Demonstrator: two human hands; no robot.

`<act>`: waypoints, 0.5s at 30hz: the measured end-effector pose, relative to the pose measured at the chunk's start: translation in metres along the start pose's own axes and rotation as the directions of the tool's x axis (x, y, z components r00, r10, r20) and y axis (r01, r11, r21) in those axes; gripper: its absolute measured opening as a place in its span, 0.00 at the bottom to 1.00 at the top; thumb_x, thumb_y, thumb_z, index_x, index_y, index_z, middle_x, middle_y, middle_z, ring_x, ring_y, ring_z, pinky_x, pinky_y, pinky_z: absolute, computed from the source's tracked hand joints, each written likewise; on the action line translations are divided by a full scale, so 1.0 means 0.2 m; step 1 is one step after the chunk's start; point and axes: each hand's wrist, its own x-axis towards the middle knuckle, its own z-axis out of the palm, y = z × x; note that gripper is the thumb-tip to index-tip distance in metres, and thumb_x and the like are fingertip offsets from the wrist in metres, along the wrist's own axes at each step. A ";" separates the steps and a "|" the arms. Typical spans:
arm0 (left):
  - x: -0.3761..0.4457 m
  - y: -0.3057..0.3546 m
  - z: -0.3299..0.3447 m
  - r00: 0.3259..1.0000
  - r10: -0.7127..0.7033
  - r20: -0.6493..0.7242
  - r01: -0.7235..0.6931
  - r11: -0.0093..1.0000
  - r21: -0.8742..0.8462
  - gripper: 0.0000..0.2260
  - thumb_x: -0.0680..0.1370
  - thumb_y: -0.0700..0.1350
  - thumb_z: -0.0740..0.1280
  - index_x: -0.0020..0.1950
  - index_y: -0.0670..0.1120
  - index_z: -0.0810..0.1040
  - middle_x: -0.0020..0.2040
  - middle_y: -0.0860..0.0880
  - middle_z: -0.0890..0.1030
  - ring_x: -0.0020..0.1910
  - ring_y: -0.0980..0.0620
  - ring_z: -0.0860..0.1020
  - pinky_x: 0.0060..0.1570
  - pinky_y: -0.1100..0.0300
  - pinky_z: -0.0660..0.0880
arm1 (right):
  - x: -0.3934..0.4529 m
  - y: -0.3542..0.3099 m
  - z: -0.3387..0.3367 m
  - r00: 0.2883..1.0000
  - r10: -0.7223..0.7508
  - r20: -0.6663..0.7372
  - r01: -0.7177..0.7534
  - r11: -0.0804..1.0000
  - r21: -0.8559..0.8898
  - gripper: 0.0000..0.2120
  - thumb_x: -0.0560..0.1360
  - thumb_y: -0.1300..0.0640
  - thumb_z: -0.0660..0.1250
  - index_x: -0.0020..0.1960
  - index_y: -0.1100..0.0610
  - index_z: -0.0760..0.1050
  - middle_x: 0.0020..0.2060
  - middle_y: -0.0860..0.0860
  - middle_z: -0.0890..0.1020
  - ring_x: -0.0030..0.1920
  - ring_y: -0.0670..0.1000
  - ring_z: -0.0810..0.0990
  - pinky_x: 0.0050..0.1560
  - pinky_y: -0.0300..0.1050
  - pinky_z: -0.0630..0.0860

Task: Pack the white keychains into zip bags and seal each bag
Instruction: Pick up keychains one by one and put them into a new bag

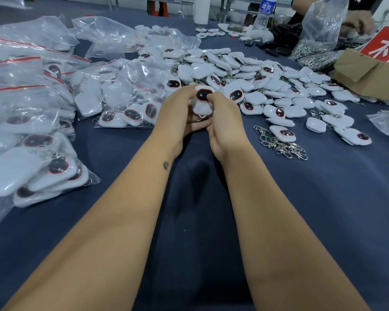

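Keychain (pixel 202 102) pinched by left hand (pixel 180 115) and right hand (pixel 222 122); looks light, rigid, smooth plastic, best gripped by its flat sides.

A: Overhead light is illuminating the bench (pixel 323 198) evenly and fairly brightly. Glare is showing as white streaks on the zip bags (pixel 20 70).

B: Shadows?

A: A soft dark shadow is lying on the cloth between the two forearms.

B: Image quality?

A: Wide-angle distortion is bending the frame edges and stretching the forearms. The far background is appearing soft, and the water bottle (pixel 265 12) is looking slightly blurred.
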 end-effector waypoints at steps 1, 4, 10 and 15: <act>0.00 0.00 -0.01 1.000 -0.010 -0.009 0.010 1.000 -0.027 0.13 0.79 0.41 0.61 0.61 0.41 0.80 0.44 0.44 0.82 0.34 0.53 0.81 0.39 0.59 0.80 | 0.00 0.00 0.00 1.000 0.000 0.015 0.001 1.000 -0.020 0.09 0.76 0.61 0.62 0.40 0.57 0.79 0.36 0.52 0.81 0.36 0.49 0.78 0.41 0.43 0.74; 0.00 0.00 -0.02 1.000 -0.005 -0.006 0.004 0.999 -0.053 0.10 0.80 0.39 0.61 0.56 0.43 0.81 0.40 0.46 0.82 0.32 0.54 0.81 0.38 0.58 0.80 | -0.01 0.00 0.00 1.000 -0.008 0.026 0.009 0.999 -0.032 0.10 0.77 0.61 0.61 0.40 0.57 0.78 0.34 0.51 0.82 0.36 0.49 0.79 0.43 0.43 0.75; 0.00 0.00 -0.02 0.999 0.023 -0.025 -0.024 1.000 -0.014 0.10 0.81 0.35 0.61 0.50 0.46 0.80 0.42 0.47 0.83 0.35 0.56 0.83 0.36 0.60 0.80 | -0.01 0.00 0.00 0.999 -0.012 0.038 0.014 0.999 -0.042 0.11 0.78 0.62 0.60 0.40 0.57 0.78 0.31 0.49 0.82 0.32 0.46 0.80 0.38 0.40 0.76; 0.01 0.00 -0.02 0.999 0.031 -0.042 -0.030 1.000 0.006 0.09 0.81 0.36 0.61 0.49 0.46 0.79 0.44 0.45 0.82 0.35 0.56 0.83 0.35 0.62 0.79 | -0.01 0.00 0.00 0.999 -0.005 0.040 0.007 0.998 -0.069 0.11 0.77 0.62 0.60 0.40 0.57 0.78 0.32 0.50 0.82 0.34 0.46 0.80 0.41 0.41 0.76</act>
